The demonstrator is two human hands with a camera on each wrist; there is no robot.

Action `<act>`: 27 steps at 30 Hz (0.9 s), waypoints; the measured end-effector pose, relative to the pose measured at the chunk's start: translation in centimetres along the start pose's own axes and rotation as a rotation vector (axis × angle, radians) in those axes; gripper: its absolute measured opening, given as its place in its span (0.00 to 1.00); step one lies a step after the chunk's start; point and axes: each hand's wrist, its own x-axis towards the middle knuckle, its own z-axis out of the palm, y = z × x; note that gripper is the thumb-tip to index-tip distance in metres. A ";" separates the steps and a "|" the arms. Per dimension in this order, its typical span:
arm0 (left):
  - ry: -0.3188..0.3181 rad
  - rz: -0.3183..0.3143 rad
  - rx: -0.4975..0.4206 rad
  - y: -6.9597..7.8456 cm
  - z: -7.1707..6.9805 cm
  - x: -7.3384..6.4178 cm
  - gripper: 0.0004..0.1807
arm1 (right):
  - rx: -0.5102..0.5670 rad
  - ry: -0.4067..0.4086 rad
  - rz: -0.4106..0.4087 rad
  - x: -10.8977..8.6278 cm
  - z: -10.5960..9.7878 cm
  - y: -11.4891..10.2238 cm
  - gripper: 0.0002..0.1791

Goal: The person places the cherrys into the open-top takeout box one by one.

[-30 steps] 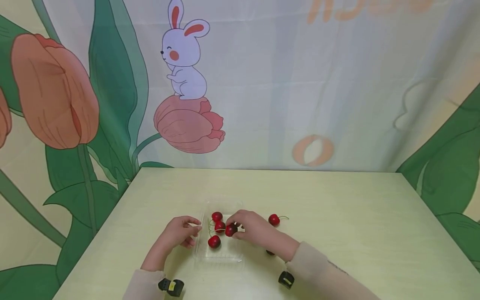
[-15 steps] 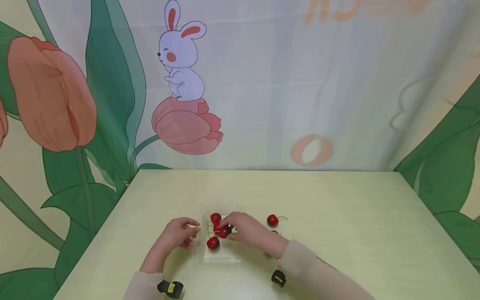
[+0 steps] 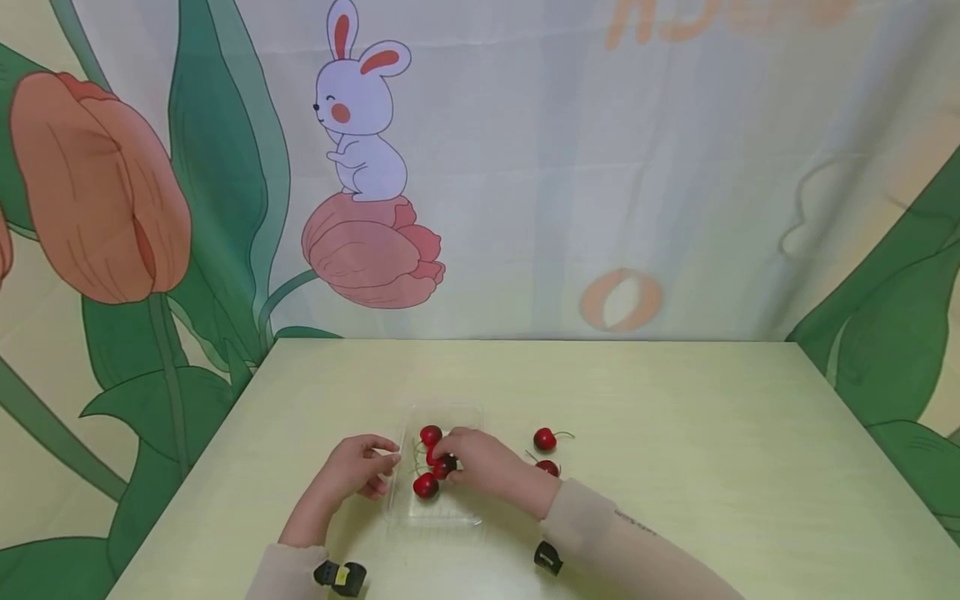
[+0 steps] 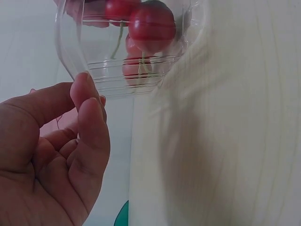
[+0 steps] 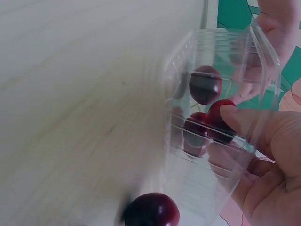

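Observation:
A clear plastic box (image 3: 450, 518) stands on the table with red cherries inside. My left hand (image 3: 356, 469) pinches its left rim between thumb and fingers, as the left wrist view shows. Over the box, my right hand (image 3: 483, 467) holds a dark red cherry (image 5: 221, 123) between thumb and fingers, low among the others. One cherry (image 3: 426, 486) lies nearer the front of the box and another cherry (image 3: 431, 435) toward the back. Between them a third cherry (image 3: 430, 455) is partly covered by the right fingers. Thin green stems lie along the box's left side.
Right of the box, two stemmed cherries lie on the pale table (image 3: 675, 433): a farther cherry (image 3: 545, 439) and a nearer cherry (image 3: 549, 468) beside the right forearm. Behind the table hangs a printed curtain (image 3: 525, 167).
My right hand has moved left and slightly toward me, bringing its cherry deeper among those in the box. The nearer table cherry has come out from behind the forearm. My left hand stays put.

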 end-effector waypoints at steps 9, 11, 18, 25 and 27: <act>-0.002 0.004 -0.005 0.3 -0.1 -0.3 0.15 | -0.041 -0.003 0.033 0.2 0.7 -0.4 0.13; -0.003 0.009 -0.009 0.3 -0.1 -0.3 0.15 | -0.048 -0.009 0.034 0.2 0.8 -0.4 0.13; -0.004 0.023 -0.015 0.1 0.0 -0.2 0.15 | -0.080 -0.017 0.028 0.4 1.3 -0.4 0.12; -0.004 0.024 -0.012 -0.1 0.0 -0.1 0.15 | -0.117 -0.026 0.020 0.5 1.6 -0.6 0.10; -0.004 0.027 -0.013 -0.1 0.1 -0.1 0.16 | -0.120 -0.033 0.023 0.5 1.6 -0.6 0.10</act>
